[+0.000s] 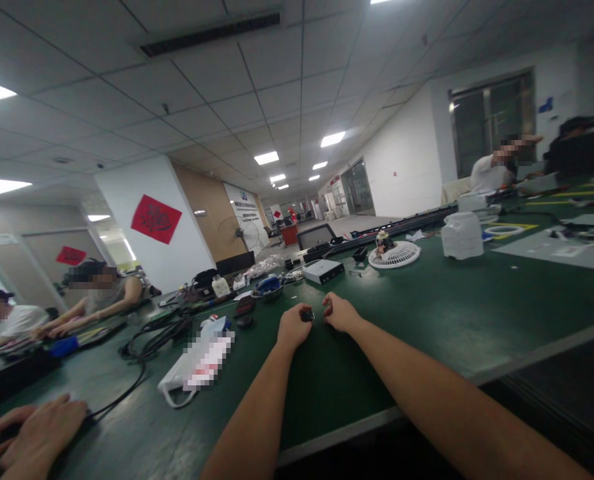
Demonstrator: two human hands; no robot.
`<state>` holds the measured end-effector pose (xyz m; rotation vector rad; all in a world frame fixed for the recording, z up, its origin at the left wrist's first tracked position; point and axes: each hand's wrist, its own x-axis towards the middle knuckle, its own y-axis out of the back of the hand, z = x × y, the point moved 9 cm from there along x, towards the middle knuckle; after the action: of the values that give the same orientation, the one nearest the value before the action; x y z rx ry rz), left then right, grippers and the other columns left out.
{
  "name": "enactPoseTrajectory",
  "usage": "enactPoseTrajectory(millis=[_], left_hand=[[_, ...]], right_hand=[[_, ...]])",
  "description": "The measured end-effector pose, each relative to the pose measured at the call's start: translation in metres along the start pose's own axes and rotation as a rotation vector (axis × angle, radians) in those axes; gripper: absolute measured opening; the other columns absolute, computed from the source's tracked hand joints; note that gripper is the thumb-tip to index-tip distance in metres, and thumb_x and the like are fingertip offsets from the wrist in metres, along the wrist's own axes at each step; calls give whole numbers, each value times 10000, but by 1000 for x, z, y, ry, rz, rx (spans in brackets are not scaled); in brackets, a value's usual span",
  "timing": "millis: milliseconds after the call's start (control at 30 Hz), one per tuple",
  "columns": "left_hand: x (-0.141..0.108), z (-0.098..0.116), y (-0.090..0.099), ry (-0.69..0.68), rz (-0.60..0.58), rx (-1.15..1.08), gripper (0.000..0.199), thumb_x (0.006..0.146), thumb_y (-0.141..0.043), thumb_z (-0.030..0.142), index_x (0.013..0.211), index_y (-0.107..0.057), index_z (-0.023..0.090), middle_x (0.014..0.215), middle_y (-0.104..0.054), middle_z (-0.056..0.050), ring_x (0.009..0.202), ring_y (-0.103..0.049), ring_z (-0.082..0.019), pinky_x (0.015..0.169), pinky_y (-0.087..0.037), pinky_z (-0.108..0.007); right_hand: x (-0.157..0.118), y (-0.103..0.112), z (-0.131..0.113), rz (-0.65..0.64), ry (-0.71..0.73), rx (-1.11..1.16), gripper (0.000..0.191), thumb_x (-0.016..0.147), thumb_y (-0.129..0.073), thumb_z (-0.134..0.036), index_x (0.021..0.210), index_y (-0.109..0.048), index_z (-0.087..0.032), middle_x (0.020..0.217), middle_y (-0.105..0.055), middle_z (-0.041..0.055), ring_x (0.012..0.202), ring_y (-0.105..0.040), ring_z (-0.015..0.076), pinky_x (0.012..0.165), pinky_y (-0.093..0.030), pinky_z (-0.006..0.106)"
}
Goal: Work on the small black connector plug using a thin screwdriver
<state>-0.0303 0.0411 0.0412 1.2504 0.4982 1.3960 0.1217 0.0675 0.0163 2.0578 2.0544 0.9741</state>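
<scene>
My left hand (293,327) is closed around a small black object (307,315) with a shiny edge, too small to name. It is just above the green tabletop (321,387). A short gap to the right, my right hand (341,313) has its fingers curled in towards the thumb. Whatever lies between those fingertips, if anything, is too small to make out. Beyond both hands stands a white and black box (323,271). A dark computer mouse (245,321) lies to the left.
A white bag (187,370) and black cables (151,343) lie left. Another person's hands (44,430) rest at the lower left. A white fan grille (397,255) and a white plastic jug (461,235) stand to the right. Other people sit at both sides.
</scene>
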Motion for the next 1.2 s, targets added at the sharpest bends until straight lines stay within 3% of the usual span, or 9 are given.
enactPoseTrajectory(millis=[500, 900, 1200], left_hand=[[-2, 10, -3, -86, -19, -86, 272, 977, -633, 326, 1186, -642, 152, 1163, -674, -87, 1016, -672, -222, 904, -568, -441], [-4, 16, -6, -153, -39, -136, 277, 976, -635, 329, 1183, -638, 146, 1134, -679, -81, 983, -678, -214, 879, -576, -429], [-6, 24, -3, -163, -56, -143, 300, 974, -638, 330, 1213, -628, 150, 1156, -672, -86, 1002, -673, -223, 893, -570, -442]], right_hand=[[1, 13, -7, 94, 14, 104, 247, 978, -640, -307, 1169, -638, -150, 1077, -694, 61, 874, -693, 188, 790, -588, 385], [-1, 1, -21, 2, 117, 212, 205, 976, -647, -303, 1094, -663, -136, 999, -719, 46, 822, -710, 173, 760, -599, 363], [-1, -3, -14, -38, 84, 190, 233, 977, -641, -306, 1146, -642, -145, 1044, -694, 54, 833, -690, 175, 749, -592, 360]])
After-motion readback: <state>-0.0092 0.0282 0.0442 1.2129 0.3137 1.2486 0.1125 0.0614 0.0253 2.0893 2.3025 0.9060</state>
